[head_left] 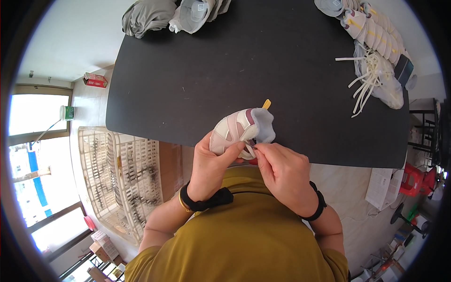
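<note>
A small shoe upper point(229, 129) in white and pale pink, with a grey lining and a yellow pull tab at its heel, is held up at the table's near edge. My left hand point(209, 162) is wrapped round its toe end, thumb on top. My right hand point(285, 175) is closed in a pinch at the near side of the shoe's opening. Between those fingertips is something thin, too small to name. The underside of the upper is hidden by my left palm.
On the dark table point(225, 75), white laces point(369, 77) lie with a plastic bag at right, near nested shoe uppers point(371, 33) and a phone point(403, 70). Grey material point(149, 18) and more uppers point(193, 16) sit far left. A plastic crate point(117, 174) stands below left.
</note>
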Tool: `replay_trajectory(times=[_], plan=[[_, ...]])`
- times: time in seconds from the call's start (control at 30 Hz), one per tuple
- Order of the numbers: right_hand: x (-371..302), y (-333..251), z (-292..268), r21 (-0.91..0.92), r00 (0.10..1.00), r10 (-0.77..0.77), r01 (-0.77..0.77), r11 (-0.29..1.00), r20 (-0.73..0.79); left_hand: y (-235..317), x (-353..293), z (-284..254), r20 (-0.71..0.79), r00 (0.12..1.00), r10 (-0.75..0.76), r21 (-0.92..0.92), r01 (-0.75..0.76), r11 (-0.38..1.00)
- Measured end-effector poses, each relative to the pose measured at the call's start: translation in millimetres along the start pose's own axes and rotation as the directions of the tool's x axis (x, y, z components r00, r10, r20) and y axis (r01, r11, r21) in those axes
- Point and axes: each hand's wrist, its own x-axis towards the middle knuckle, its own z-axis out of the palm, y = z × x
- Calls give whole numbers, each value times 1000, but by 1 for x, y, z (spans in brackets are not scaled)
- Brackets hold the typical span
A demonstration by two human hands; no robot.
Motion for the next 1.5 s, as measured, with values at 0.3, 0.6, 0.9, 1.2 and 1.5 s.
replay_trajectory(times=[0.3,0.6,0.9,1.2,1.5], plan=[[0,-1,0,-19,999,33,-33,999,20,-1,-3,5,-68,998,10,65,-6,998],[7,-4,8,109,985,164,-170,979,54,-15,6,6,68,783,619,668,-497,554],[22,-2,21,-318,995,-93,102,942,45,-8,19,9,214,714,667,787,-530,315],[32,4,20,258,953,255,-291,921,163,-14,22,3,202,656,727,789,-549,276],[49,-7,15,3,973,100,-103,995,207,-15,22,1,29,747,665,650,-519,555]])
